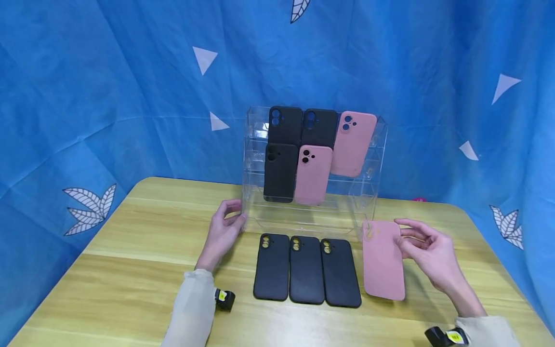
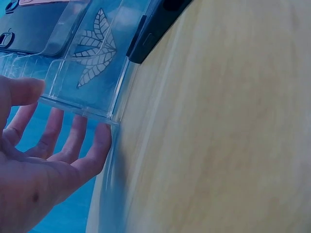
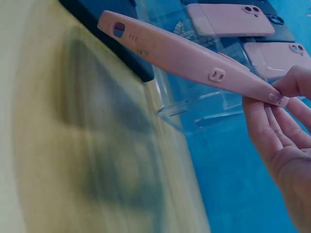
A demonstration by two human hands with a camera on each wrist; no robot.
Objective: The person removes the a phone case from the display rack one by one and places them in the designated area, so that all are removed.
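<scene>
A clear plastic display rack (image 1: 299, 222) stands towards the back of the table. My left hand (image 1: 223, 233) holds its left side; in the left wrist view the thumb (image 2: 26, 91) lies on one side of the rack's edge and the fingertips touch the other. With thumb and fingers, my right hand (image 1: 433, 253) pinches the right edge of a pink phone case (image 1: 383, 262). That case is raised off the table, tilted, right of three black phone cases (image 1: 272, 267) lying in a row. In the right wrist view the pink case shows edge-on.
Several phone cases stand in the rack: two black (image 1: 321, 126) and one pink (image 1: 354, 143) on the upper tier, one black (image 1: 280, 172) and one pink (image 1: 314, 174) below. A blue curtain (image 1: 130, 86) hangs behind the wooden table (image 1: 143, 250).
</scene>
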